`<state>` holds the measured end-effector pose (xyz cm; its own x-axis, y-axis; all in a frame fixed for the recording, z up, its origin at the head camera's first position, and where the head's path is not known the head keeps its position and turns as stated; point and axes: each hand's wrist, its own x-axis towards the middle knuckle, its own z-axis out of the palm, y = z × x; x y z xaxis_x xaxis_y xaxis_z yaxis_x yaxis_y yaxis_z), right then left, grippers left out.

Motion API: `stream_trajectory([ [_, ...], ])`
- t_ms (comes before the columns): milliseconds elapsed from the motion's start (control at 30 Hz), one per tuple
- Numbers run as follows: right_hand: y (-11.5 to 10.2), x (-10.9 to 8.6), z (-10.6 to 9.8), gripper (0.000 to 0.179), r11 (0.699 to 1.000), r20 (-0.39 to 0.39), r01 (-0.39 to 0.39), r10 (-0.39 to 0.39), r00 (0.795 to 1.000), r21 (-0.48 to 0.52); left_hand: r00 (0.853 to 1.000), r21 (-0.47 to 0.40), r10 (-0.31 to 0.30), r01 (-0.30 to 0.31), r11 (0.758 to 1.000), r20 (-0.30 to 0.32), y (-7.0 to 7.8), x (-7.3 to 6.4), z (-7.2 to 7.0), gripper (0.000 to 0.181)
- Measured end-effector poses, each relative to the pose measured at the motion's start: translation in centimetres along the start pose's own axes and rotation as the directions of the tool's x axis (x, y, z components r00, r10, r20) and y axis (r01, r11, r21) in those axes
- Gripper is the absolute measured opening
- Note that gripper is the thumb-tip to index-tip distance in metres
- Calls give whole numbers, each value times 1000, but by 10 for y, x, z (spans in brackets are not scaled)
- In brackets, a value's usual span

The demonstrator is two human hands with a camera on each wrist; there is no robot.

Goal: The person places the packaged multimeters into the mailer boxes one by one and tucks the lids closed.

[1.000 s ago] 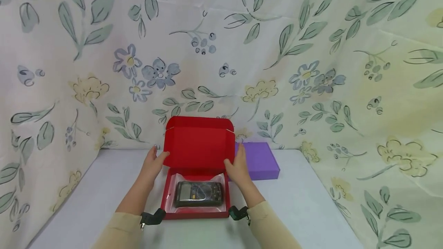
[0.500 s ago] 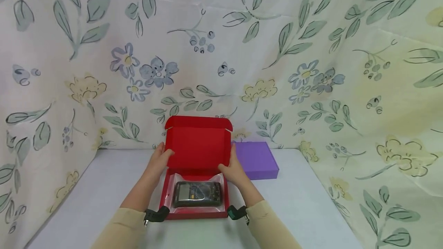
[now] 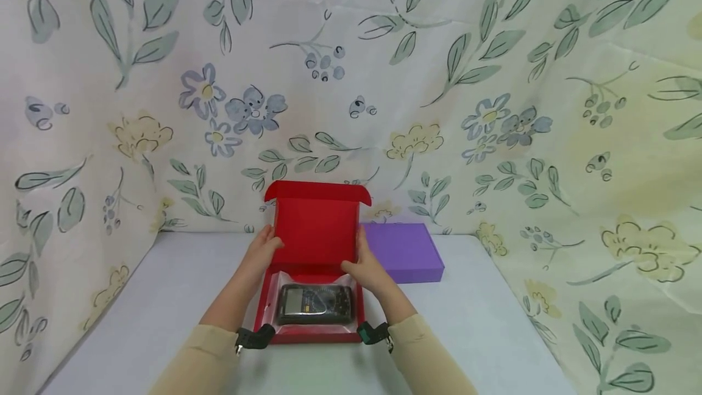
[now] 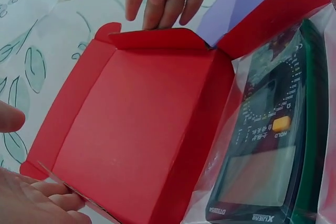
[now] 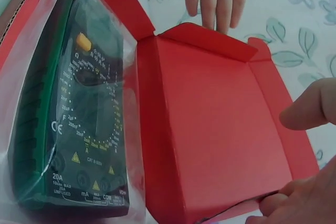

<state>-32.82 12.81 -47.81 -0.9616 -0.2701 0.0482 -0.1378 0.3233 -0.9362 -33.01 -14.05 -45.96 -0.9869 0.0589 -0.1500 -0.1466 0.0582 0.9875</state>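
Note:
A red cardboard box (image 3: 315,338) stands on the table with its lid (image 3: 315,230) raised upright. Inside, wrapped in clear plastic, lies a dark multimeter (image 3: 315,305) with a green edge. My left hand (image 3: 262,256) touches the lid's left side flap (image 4: 92,205) from outside, fingers extended and thumb apart. At the opposite edge my right hand (image 3: 370,268) presses the right side flap (image 4: 163,37) with its fingers, thumb also apart. Both side flaps are bent inward, while the front tuck flap (image 3: 318,191) sticks up along the lid's top edge.
Behind and to the right of the red box lies a closed purple box (image 3: 404,255), close to my right hand. The white table (image 3: 482,322) ends at a floral cloth (image 3: 351,90) hanging behind it.
Both hands have moved inward toward each other. The lid's side flaps have folded inward, so the lid looks narrower below its tuck flap. The multimeter stays in place.

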Motion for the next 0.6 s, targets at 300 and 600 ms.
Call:
stream_trajectory([
  [300, 2, -6, 0, 103, 1000, 14, 17, -17, 1000, -14, 1000, 26, 11, -11, 1000, -15, -2, -9, -4, 79],
  [600, 6, -22, -5, 98, 998, 31, 61, -61, 998, 5, 998, 4, 38, -37, 999, -58, -8, -21, -9, 72],
])
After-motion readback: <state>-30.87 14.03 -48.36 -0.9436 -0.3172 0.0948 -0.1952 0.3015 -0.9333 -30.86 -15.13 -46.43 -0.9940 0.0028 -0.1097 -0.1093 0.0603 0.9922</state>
